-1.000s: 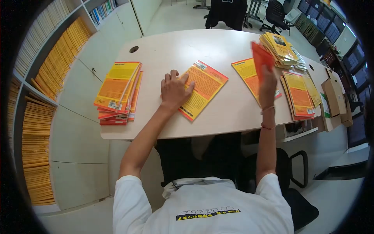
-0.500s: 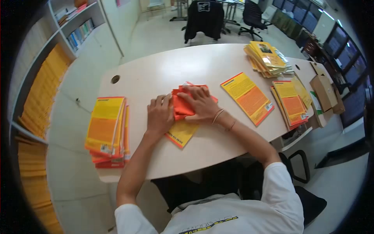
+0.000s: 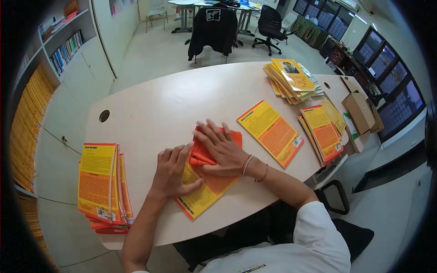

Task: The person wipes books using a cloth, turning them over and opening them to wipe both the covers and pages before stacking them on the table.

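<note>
Under my right hand (image 3: 223, 150) lies a folded red-orange cloth (image 3: 202, 154), pressed against a yellow-and-orange book (image 3: 200, 198) on the table. The fingers of that hand are spread over the cloth. My left hand (image 3: 173, 175) rests on the book's left part with its fingers apart and nothing gripped. Another book (image 3: 271, 132) lies flat to the right. A stack of similar books (image 3: 98, 182) stands at the table's left, and a smaller stack (image 3: 321, 129) at the right.
A pile of yellow books (image 3: 291, 79) sits at the back right of the pale table (image 3: 150, 109). Cardboard boxes (image 3: 359, 111) stand beyond the right stack. Shelves (image 3: 68, 34) line the left side, and a black chair (image 3: 334, 195) is near the table's right front.
The right hand has brought the red cloth from the right onto the middle book. Since then it has shifted slightly over the book. The camera view has turned rightward.
</note>
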The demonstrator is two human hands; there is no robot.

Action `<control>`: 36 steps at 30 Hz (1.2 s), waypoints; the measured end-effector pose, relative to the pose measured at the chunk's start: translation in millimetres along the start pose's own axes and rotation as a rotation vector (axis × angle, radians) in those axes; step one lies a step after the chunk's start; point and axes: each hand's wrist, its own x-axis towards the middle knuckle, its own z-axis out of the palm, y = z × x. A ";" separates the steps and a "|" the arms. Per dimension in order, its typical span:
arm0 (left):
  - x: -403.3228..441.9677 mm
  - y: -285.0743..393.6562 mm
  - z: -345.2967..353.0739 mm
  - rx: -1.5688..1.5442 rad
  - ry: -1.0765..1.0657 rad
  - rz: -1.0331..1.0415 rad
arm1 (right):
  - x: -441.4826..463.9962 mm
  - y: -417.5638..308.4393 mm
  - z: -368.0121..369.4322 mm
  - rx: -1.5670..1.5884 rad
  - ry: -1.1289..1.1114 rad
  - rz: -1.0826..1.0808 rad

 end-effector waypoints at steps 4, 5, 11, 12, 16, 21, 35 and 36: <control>-1.3 0.3 2.4 -0.091 -0.027 0.065 | -3.5 1.1 -0.3 0.030 -0.016 -0.126; -2.9 -0.7 2.6 -0.116 -0.034 0.074 | -3.6 1.2 -3.7 0.058 -0.060 -0.117; -3.9 -2.3 8.9 -0.166 0.019 -0.015 | -1.7 -5.6 2.2 -0.004 -0.039 -0.021; -4.9 -2.6 9.9 -0.169 0.039 -0.047 | -2.8 -9.0 4.6 -0.042 -0.003 0.009; -6.4 -9.9 7.1 -0.404 0.133 -0.179 | -22.6 -48.9 15.1 -0.036 0.001 -0.197; -8.2 -14.2 10.3 -0.508 0.181 -0.268 | -11.2 -35.5 3.3 0.006 -0.086 -0.250; -8.2 -29.2 12.3 -0.938 0.279 -0.413 | -10.5 -62.3 -0.3 0.210 -0.161 -0.523; -8.0 -28.5 12.7 -0.940 0.276 -0.412 | -3.1 -50.0 -6.4 0.145 -0.177 -0.407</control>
